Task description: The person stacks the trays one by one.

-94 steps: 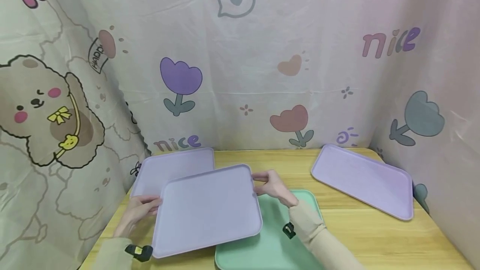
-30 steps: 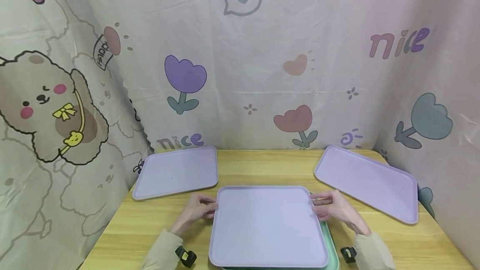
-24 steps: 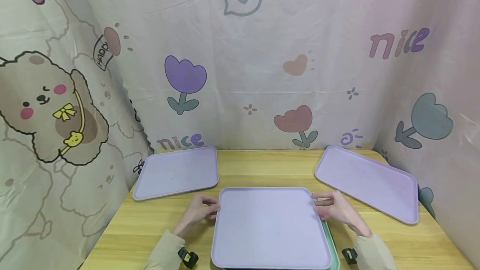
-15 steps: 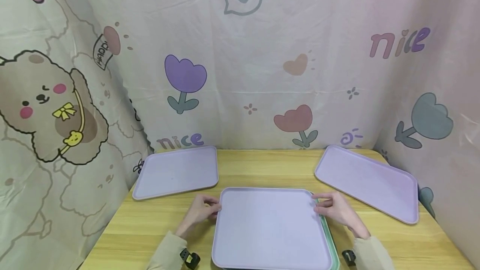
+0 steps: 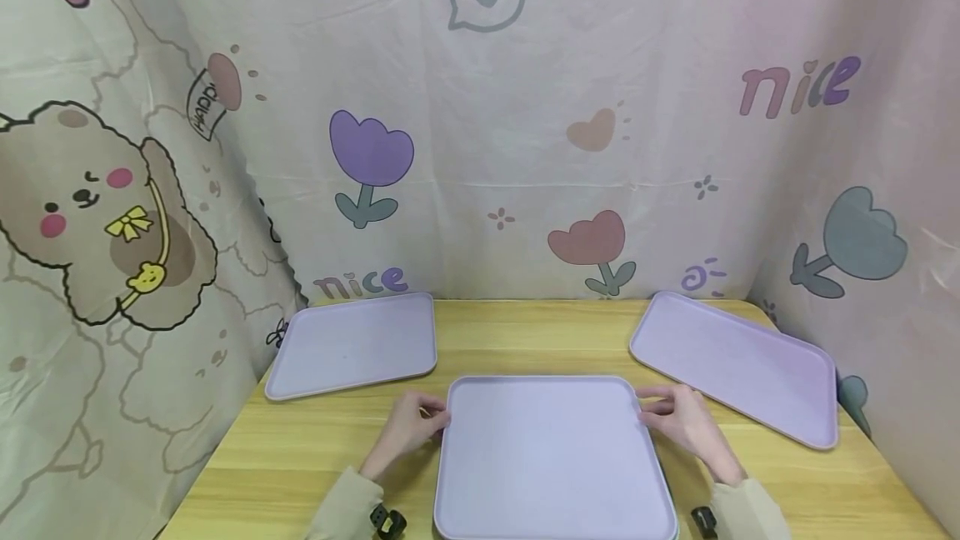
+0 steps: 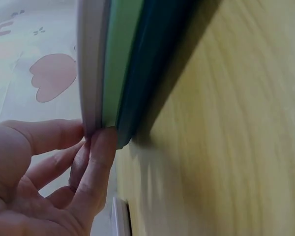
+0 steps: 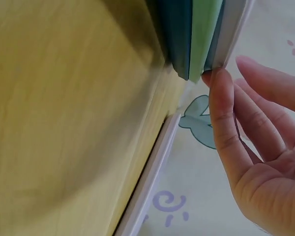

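Observation:
A lavender tray (image 5: 555,457) lies at the front centre, on top of a stack. Beneath it, the left wrist view shows the edge of a green tray (image 6: 122,59) and, lowest, a dark blue-green tray (image 6: 155,59). My left hand (image 5: 408,430) pinches the lavender tray's left rim, thumb above and a finger underneath. At the opposite rim my right hand (image 5: 684,425) holds the same tray; in the right wrist view its index fingertip (image 7: 220,78) is under the rim and the thumb close beside it. From above, the lavender tray hides nearly all of both lower trays.
Another lavender tray (image 5: 352,347) lies flat at the back left of the wooden table (image 5: 300,448). A further lavender tray (image 5: 738,369) lies angled at the back right. A printed cloth (image 5: 487,107) hangs along the back and sides.
Both hands have brought the lavender tray from the left over the green tray. During the last half second it has shifted slightly right, covering the green strip along its right side.

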Demonstrator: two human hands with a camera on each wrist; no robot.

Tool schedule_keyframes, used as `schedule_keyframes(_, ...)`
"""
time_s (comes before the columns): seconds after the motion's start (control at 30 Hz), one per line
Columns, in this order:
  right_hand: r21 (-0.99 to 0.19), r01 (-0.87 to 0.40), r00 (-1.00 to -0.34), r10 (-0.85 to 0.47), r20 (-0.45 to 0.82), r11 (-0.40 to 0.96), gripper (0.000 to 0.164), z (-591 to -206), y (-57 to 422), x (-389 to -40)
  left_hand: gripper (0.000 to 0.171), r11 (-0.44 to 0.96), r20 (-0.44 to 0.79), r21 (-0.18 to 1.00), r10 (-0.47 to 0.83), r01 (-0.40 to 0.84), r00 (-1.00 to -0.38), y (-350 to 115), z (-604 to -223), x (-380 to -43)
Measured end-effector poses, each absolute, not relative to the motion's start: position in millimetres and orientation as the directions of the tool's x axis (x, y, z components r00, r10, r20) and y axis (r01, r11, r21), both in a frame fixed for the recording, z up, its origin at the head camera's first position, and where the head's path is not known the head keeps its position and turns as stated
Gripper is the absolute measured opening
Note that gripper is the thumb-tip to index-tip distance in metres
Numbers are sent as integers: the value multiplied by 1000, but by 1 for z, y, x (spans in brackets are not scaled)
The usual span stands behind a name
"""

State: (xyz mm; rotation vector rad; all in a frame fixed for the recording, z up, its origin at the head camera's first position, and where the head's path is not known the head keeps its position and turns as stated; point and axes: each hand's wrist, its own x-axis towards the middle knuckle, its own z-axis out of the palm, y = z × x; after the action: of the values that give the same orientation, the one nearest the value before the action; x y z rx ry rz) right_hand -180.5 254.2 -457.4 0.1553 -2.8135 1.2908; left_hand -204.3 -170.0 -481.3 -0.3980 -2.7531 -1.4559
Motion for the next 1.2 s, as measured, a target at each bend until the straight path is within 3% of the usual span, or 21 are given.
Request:
schedule_keyframes(0.43,-670,-99,-995,-72,67,736,33,-458,258,-189,9,606,120,760,226,235,-967,-163,-477,-203)
schedule_keyframes(0.6,-717,-102,-992,-127,19,690,40,-461,259,-197,10,601,115,766,221,228,-968,-163,-479,-204)
schedule_keyframes(0.87,-734,-97,-990,-144,-1,672,41,-465,261,-199,29,602,127,756,249,257,-960,-162,-481,-206)
schedule_keyframes(1.03,-709,-76,-994,-111,-4,701,41,-466,259,-200,34,597,137,747,293,293,-946,-161,-479,-206)
schedule_keyframes(1.2,-685,-75,-995,-94,9,725,39,-466,258,-201,37,583,86,772,296,251,-951,-162,-477,-207)
